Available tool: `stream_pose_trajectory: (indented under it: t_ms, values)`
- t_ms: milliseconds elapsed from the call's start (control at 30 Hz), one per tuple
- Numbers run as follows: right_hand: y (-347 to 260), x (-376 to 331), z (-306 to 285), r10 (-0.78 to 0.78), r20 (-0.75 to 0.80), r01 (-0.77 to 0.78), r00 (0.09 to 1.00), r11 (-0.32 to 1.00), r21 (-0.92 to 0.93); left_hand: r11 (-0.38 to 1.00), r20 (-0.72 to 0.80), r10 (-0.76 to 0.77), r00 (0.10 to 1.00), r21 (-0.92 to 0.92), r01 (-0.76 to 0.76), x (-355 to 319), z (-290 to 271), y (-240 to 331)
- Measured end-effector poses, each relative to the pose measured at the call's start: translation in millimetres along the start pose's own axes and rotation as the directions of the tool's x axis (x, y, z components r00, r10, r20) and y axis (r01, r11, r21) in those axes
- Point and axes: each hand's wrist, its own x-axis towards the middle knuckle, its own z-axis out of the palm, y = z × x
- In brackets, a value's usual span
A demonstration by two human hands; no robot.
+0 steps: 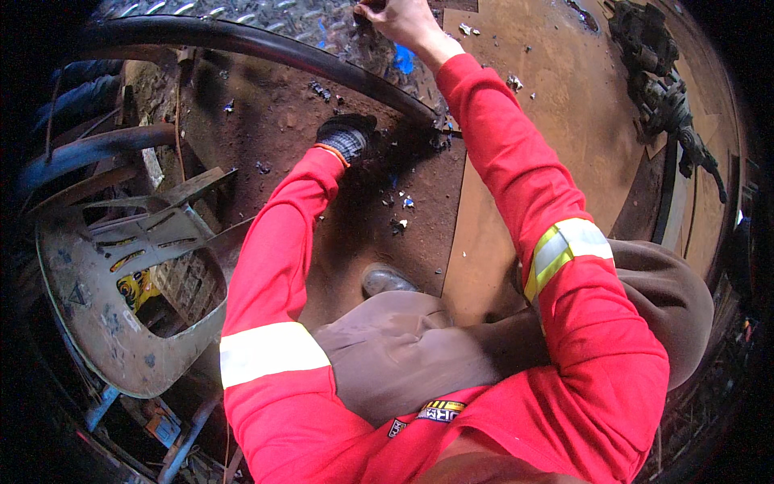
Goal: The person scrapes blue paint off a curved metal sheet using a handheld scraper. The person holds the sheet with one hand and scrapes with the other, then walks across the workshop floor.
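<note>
A metal plate with a raised tread pattern [278,18] lies across the top of the view, edged by a dark curved tube [242,39]. My right hand [407,28], bare, reaches onto the plate near a blue patch [404,58]. Its fingers are closed on something dark that I cannot make out. Below the tube, just above the dirt, is my left hand [348,137] in a black and grey glove with an orange cuff. Its fingers are lost in the dark of the glove and shadow.
Scraps of crumpled foil-like bits [400,226] dot the brown dirt. A flat brown sheet [516,145] covers the ground to the right, with a dark greasy metal part [665,105] on it. At left stands a worn plastic chair [153,355] beside bent bars [97,153].
</note>
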Motion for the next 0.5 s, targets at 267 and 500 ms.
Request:
stream_pose_trajectory:
  t_ms: [267, 500]
  values:
    - [1.6, -5.3, 3.2, 0.036, -0.031, -0.034, 0.999, 0.997, 0.071, 0.999, -0.070, 0.021, 0.997, 0.032, -0.019, 9.3, 6.6, -4.5]
    - [-13.9, -8.5, -7.9, 0.180, 0.044, -0.184, 0.983, 0.974, 0.132, 0.999, -0.012, 0.013, 1.000, 0.034, -0.012, 0.0, -1.9, -1.9]
